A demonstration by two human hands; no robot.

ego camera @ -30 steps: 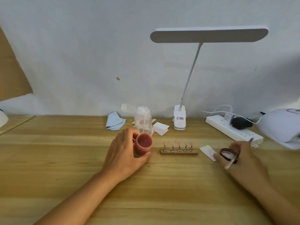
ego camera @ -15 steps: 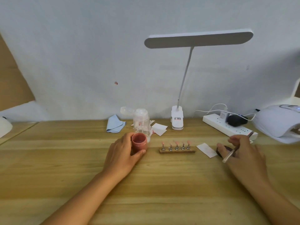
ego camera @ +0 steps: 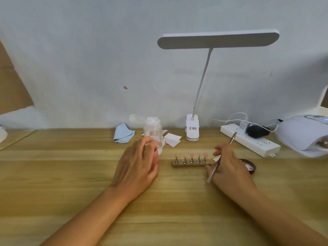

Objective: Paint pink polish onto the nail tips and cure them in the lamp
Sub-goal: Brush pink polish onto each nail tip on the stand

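Both forearms reach in over the wood table point(ego camera: 53, 174) from the near edge. L hand point(ego camera: 138, 166) lies knuckles-up, left of centre, fingers curled inward. Whatever is under them is hidden, so can't tell if it grips anything; only a pinkish sliver shows at its far-right edge. R hand point(ego camera: 230, 167) sits right of centre & pinches a metal brush point(ego camera: 212, 174) btwn thumb and fingers, one end pointing up-right past the knuckles, the other down-left, blurred. Btwn the 2 hands is the holder point(ego camera: 191, 164), a wood bar w/ 5 metal stands carrying pink nail tips point(ego camera: 191, 155). Holder's right end is just beside the R thumb, maybe touching; its left end is apart from L hand. Tips are in neither grip. Just behind-right of R hand is a dark lid point(ego camera: 250, 167), partly hidden. Further back: clear bottle point(ego camera: 153, 134) right behind L hand's fingers, blue cloth point(ego camera: 123, 134) to its left, paper slips point(ego camera: 173, 139) to its right, desk lamp point(ego camera: 192, 130) standing by the wall, power strip point(ego camera: 248, 142), & the white cure lamp point(ego camera: 301, 134) at far right, well apart from the tips.
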